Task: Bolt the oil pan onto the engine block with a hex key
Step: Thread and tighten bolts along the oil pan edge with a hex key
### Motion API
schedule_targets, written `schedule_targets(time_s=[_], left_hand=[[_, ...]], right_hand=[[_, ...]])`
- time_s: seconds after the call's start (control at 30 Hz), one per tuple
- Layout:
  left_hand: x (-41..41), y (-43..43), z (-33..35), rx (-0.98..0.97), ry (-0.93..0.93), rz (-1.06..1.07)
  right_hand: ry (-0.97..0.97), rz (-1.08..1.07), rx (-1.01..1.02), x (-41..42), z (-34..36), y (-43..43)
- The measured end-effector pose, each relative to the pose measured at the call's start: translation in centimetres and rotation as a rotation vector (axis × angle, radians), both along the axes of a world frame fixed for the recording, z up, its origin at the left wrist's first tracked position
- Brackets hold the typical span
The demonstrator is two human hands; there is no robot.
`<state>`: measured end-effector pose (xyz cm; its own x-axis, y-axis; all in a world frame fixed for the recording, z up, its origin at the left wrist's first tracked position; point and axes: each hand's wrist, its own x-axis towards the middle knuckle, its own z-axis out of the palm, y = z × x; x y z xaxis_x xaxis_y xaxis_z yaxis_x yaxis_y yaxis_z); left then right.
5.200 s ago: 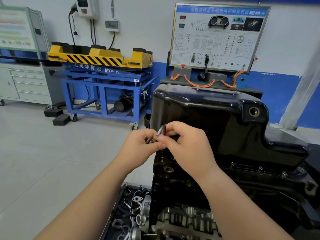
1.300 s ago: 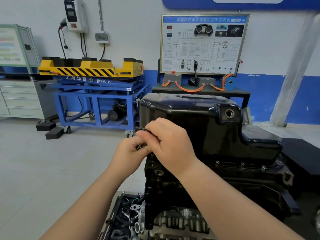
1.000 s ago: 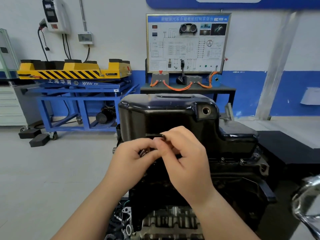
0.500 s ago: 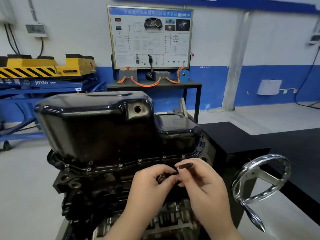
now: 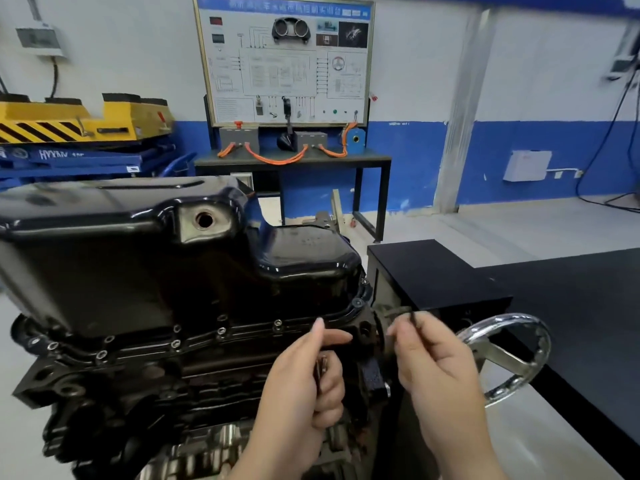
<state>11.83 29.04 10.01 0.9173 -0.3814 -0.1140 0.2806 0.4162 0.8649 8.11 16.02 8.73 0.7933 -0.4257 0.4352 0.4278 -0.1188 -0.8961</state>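
One near-upright hex key (image 5: 413,318) pinched in right grip (image 5: 434,362); left grip (image 5: 304,379) holds bolts (image 5: 322,368).

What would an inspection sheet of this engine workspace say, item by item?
Surface: grey floor; black cabinet right of the engine block.
Job's things: oil pan sits on the block; several flange bolts already in.
Clutter: nothing seen.
Hands: left hand grips apparent spare bolts, forefinger out; right hand pinches the hex key near the pan's right corner.
Cables: orange leads at the training board; black wires on the right wall.
Surroundings: yellow lift platform, chrome handwheel.
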Motion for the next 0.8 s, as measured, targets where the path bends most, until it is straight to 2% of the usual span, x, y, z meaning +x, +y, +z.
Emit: schedule_targets(time_s=[0.07,0.13,0.27,0.4,0.53,0.8], left_hand=[[0.1,-0.6,0.2,-0.096,0.105,-0.026],[0.2,-1.0,0.3,-0.125,0.150,-0.042],[0.4,-1.6,0.2,-0.049,0.159,-0.015],[0.4,-2.1,0.1,0.044,0.075,-0.007],[0.5,-2.2,-0.3,0.056,0.054,-0.044],[0.6,-1.3,-0.7,0.079,0.011,-0.081]], right_hand=[[0.091,0.025,-0.140,0.2,-0.1,-0.1],[0.164,0.111,-0.192,0.1,0.0,0.0],[0.247,0.266,-0.253,-0.2,1.2,0.1],[0.275,0.251,-0.304,-0.1,2.0,0.2],[0.326,0.258,-0.174,0.1,2.5,0.4],[0.381,0.209,-0.359,0.5,2.2,0.2]])
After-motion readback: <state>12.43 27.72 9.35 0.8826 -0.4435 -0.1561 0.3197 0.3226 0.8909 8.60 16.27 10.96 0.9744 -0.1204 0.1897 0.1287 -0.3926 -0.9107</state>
